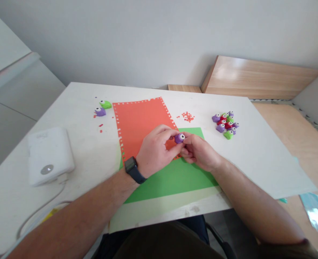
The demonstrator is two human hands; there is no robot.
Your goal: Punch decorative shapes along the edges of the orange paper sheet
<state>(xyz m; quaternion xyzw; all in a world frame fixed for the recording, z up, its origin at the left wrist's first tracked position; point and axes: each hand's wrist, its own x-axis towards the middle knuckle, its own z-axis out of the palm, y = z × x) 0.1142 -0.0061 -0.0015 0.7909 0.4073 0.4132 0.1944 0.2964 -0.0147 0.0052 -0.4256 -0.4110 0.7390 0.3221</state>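
Observation:
A small purple punch [178, 138] with a white and black eye is between my two hands, above the right edge of an orange sheet [139, 122]. My left hand [159, 147], with a dark watch at its wrist, pinches the punch between thumb and fingers. My right hand [199, 149] has its fingers curled and its fingertips against the punch's right side. Small holes line the left, top and right edges of the orange sheet. Under it lies a green sheet [172, 183]. A pile of orange paper bits [188, 116] lies beyond my hands.
At the right sits a cluster of several purple, red and green punches [220, 127]. A green punch [105, 104] and another purple one [100, 112] lie at the far left, near scattered bits. A white box-shaped device [51, 154] with a cable stands on the white table [86, 154].

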